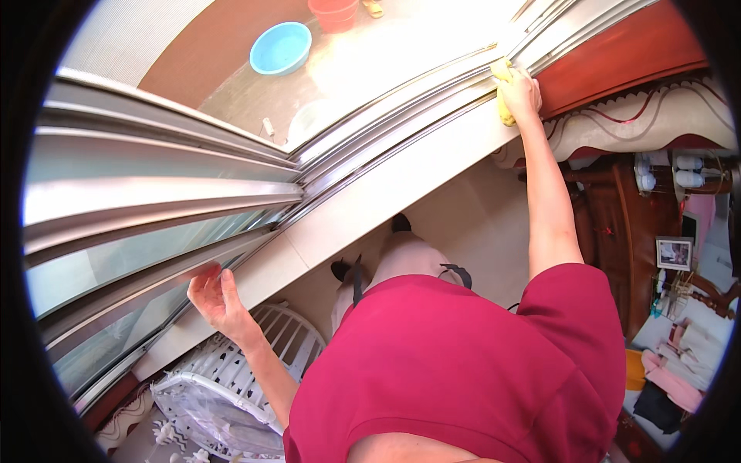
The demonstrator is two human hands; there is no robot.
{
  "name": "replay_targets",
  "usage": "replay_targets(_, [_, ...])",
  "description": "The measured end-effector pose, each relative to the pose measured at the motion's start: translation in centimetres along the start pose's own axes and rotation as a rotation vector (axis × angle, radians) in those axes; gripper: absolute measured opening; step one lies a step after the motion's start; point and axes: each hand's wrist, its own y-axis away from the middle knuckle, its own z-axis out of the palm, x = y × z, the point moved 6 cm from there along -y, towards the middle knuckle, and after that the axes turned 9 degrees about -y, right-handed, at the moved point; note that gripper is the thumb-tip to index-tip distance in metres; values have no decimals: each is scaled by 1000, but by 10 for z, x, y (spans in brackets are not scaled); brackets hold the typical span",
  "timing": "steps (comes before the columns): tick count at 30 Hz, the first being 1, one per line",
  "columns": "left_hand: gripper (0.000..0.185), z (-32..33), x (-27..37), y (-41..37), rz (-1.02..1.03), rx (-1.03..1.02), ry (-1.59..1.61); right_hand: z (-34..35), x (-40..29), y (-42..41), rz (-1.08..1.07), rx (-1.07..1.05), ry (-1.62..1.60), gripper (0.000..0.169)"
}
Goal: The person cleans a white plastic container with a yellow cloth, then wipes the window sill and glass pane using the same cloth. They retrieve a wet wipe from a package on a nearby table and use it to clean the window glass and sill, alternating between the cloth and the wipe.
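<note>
My right hand [521,95] grips a yellow cloth [505,110] at the far right end of the metal window track [405,110], where the track meets the red-brown wooden frame. Part of the cloth hangs over the edge of the white sill [399,179]. At the left, my left hand [217,298] has its fingers apart and the fingertips at the metal edge of a sliding window panel [156,286]. I see nothing held in it. Several sliding panels stand side by side there.
Beyond the window lie a blue basin [281,48] and a red bucket [334,13]. A white crib [231,382] stands below the sill at the left. A patterned curtain [642,121], a framed picture [674,253] and dark wooden furniture [608,220] are at the right.
</note>
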Motion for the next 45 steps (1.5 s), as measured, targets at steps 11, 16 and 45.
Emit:
replay_targets(11, [28,34,3,5,33,131,-67,-7,-35,-60,-254,-14,86,24])
replay_targets(16, [27,46,9,7,56,121,-68,87,-46,-47,-259,-430,424,25])
replay_targets(45, [30,-47,-48,72,-191,-185,156,-26,-285,195,239,-946,-1644,43])
